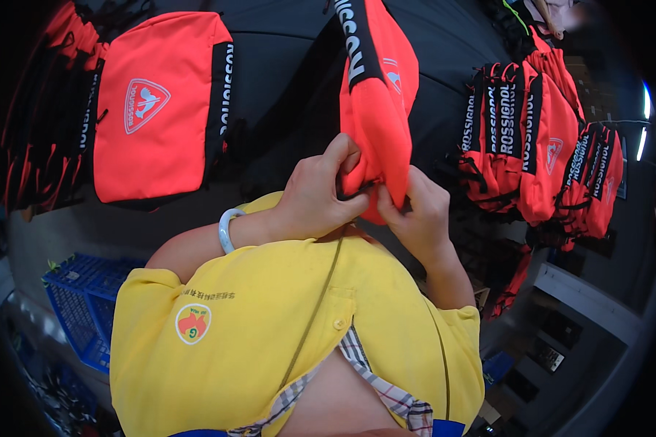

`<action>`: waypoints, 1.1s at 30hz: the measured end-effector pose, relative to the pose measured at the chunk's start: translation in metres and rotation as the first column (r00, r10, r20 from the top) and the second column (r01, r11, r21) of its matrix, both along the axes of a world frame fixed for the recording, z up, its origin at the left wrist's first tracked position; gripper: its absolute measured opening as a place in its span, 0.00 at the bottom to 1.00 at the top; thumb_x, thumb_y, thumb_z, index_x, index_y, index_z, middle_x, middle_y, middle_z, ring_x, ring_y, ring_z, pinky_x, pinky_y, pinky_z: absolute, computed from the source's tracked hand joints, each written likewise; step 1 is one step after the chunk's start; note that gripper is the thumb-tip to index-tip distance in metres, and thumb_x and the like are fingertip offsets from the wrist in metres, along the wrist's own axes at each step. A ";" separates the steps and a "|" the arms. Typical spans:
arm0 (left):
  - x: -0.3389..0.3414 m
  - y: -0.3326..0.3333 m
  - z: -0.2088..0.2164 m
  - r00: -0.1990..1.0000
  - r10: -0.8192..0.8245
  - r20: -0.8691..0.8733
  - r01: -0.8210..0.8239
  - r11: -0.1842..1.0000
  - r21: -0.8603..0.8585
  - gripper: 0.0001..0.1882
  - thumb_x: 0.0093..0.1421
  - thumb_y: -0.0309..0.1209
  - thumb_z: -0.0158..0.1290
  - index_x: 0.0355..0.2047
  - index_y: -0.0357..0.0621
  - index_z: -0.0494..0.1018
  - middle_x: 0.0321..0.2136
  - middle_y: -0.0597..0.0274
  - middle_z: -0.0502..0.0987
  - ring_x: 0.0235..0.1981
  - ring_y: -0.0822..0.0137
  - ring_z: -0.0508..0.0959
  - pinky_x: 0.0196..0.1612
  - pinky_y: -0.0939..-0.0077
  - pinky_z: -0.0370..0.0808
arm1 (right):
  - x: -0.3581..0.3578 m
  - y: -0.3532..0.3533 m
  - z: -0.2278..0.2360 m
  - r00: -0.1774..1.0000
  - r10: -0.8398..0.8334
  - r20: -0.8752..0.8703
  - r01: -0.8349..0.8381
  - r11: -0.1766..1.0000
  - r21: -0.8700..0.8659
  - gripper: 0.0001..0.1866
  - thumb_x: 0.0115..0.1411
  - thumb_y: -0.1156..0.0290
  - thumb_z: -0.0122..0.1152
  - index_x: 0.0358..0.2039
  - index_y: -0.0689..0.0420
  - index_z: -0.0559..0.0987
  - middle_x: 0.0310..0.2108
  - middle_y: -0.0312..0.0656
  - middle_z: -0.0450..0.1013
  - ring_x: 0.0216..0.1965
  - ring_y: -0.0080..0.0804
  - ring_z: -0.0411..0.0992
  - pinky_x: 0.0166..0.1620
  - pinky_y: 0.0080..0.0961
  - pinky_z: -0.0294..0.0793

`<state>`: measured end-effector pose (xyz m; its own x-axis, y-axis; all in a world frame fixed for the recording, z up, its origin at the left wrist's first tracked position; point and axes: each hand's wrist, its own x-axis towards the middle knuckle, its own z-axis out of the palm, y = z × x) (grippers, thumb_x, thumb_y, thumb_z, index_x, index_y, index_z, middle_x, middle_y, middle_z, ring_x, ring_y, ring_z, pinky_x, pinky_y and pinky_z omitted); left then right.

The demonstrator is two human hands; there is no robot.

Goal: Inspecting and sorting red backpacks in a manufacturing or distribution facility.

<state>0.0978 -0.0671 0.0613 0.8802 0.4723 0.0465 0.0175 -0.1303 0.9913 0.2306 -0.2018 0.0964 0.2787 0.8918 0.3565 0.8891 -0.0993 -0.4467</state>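
A bright red-orange bag (377,120) with a black lettered side strip stands on its narrow end in front of my chest. My left hand (317,186) pinches its lower left edge, with the thumb up against the fabric. On the other side, my right hand (423,215) is closed on the lower right edge. Between the two hands the near end of the bag is folded, and what the fingertips work at there is mostly hidden. A pale bangle (226,231) circles my left wrist.
A matching bag (157,109) lies flat on the dark table (284,51) at left, beside a row of upright bags (47,124). More bags (532,138) are stacked at right. A blue crate (84,313) stands low at left. Part of another person (554,18) shows at far right.
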 end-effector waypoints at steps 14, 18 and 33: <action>-0.008 0.002 -0.022 0.976 0.195 -0.093 -0.195 0.981 0.005 0.23 0.51 0.28 0.63 0.39 0.44 0.58 0.21 0.54 0.69 0.19 0.55 0.73 0.25 0.68 0.69 | 0.019 0.021 -0.010 0.957 0.049 -0.288 -0.098 0.982 -0.159 0.17 0.52 0.72 0.69 0.24 0.63 0.67 0.19 0.49 0.64 0.20 0.48 0.68 0.24 0.33 0.67; -0.005 0.005 -0.040 0.963 0.263 0.054 -0.256 0.960 -0.110 0.22 0.52 0.27 0.62 0.38 0.44 0.58 0.21 0.57 0.67 0.18 0.59 0.70 0.24 0.70 0.67 | 0.009 0.037 -0.002 0.893 -0.037 -0.449 -0.085 0.965 -0.248 0.12 0.51 0.74 0.65 0.28 0.65 0.70 0.23 0.53 0.69 0.25 0.50 0.71 0.29 0.32 0.70; 0.001 0.013 -0.014 0.967 0.250 -0.052 -0.245 0.966 0.081 0.20 0.52 0.24 0.59 0.37 0.42 0.58 0.21 0.52 0.65 0.23 0.49 0.72 0.28 0.66 0.69 | 0.020 0.052 -0.007 0.898 -0.025 -0.439 -0.058 0.983 -0.174 0.12 0.52 0.70 0.65 0.24 0.65 0.72 0.19 0.51 0.70 0.21 0.47 0.72 0.25 0.33 0.70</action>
<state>0.0993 -0.0543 0.0470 0.7385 0.6732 0.0384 0.1192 -0.1865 0.9752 0.2502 -0.1493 0.0897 0.3543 0.9344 0.0370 0.6100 -0.2009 -0.7665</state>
